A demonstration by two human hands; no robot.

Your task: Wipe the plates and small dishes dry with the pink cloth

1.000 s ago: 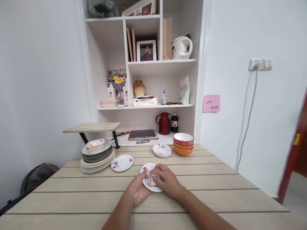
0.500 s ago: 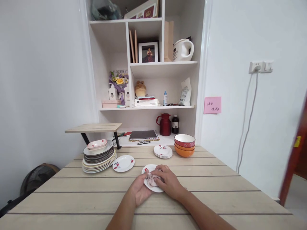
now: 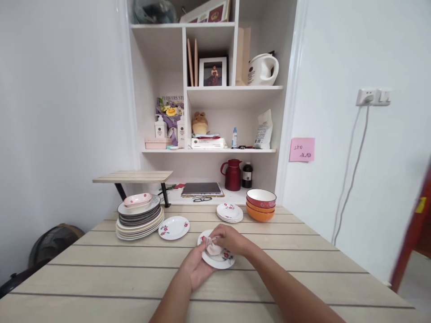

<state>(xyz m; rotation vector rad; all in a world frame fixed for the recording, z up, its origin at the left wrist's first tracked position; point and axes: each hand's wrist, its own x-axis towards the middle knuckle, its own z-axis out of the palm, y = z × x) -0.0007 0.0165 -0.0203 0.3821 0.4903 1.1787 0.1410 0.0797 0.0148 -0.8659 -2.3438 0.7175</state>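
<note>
Head: plate (image 3: pixel 225 261), slatted table (image 3: pixel 303 278), white shelving (image 3: pixel 235 89)

White floral saucer (image 3: pixel 220 260), pink cloth (image 3: pixel 213 246) bunched on it.

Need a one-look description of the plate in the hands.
On the pale slatted table, front centre. The small white red-flowered plate is held by the left hand, with the right hand pressing a pinkish cloth on it; similar plates behind lie untouched.

Bright, even light; wide-angle stretch, blurred right edge.
</note>
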